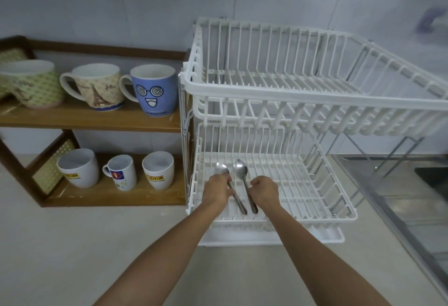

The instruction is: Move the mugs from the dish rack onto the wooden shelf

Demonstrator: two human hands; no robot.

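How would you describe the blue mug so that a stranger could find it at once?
Start at the wooden shelf left of the white dish rack. On its upper board, take the mug nearest the rack. This blue mug alone is blue, with a cartoon face of spiral eyes and a grin.

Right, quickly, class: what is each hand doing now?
Left hand: closed on a spoon.
Right hand: closed on the other spoon.
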